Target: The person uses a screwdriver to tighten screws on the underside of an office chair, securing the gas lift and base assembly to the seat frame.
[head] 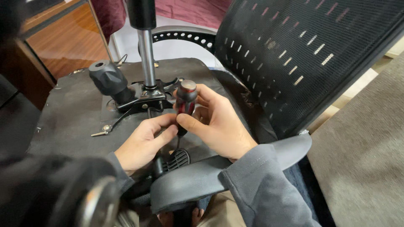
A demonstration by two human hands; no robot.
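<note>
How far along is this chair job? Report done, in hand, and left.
Done: the chair lies overturned, its seat underside up, the mechanism plate sitting on it. In hand: the right hand grips a screwdriver pointing down, the left hand steadying it. Left: a loose screw lies unfitted beside the plate.

Screwdriver (185, 103): stubby black handle with red inlays and a rounded, reddish-capped butt, standing near upright, butt uppermost, tip pointing down toward six o'clock. Its thin shank shows just below the grip, meeting the dark underside of the upturned chair seat (75, 113), at about four o'clock from the chrome gas-lift column (147, 54).
</note>
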